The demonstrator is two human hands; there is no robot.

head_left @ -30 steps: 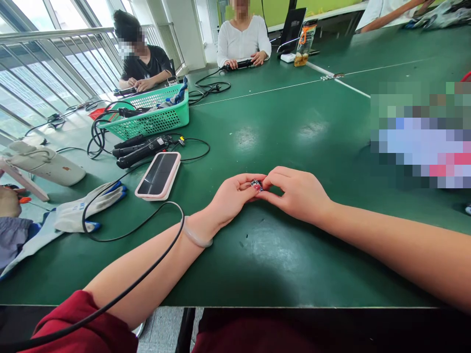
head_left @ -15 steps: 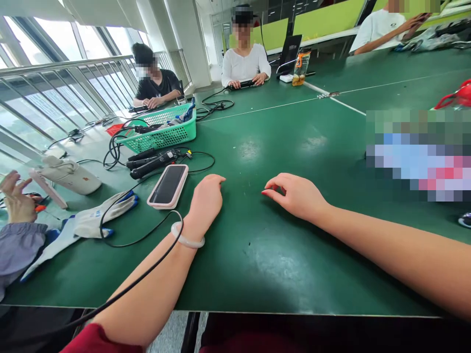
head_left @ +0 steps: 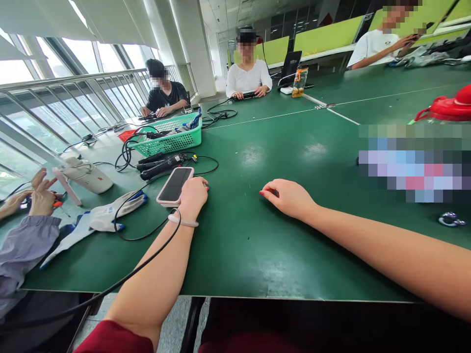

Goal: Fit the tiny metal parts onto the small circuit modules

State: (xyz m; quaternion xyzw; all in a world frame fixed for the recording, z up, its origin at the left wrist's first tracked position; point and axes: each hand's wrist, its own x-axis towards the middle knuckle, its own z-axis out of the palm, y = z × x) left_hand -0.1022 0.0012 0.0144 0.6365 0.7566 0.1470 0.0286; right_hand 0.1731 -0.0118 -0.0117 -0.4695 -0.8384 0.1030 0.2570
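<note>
My left hand [head_left: 194, 194], with a pale bangle [head_left: 183, 221] at the wrist, is closed palm down. It covers the lower right edge of a smartphone [head_left: 172, 185] in a pink case, lying screen up. Whether anything is inside its curled fingers is hidden. My right hand [head_left: 290, 198] rests on the green table [head_left: 250, 260] to the right. Its fingers are curled, thumb and forefinger tips close together in a small loop with nothing in it. A black cable [head_left: 143, 264] runs across my left wrist and forearm.
Left of the phone lie a white and blue glove [head_left: 117, 212] and black handheld tools [head_left: 162, 166]. Behind are a green basket [head_left: 169, 142] and a whitish container [head_left: 90, 176]. A co-worker's sleeve [head_left: 27, 250] is at left; other people sit across. A red-lidded object [head_left: 447, 105] stands right.
My left hand has moved left, from bare table beside the phone onto its lower right edge. My right hand has hardly moved. The camera view has shifted slightly.
</note>
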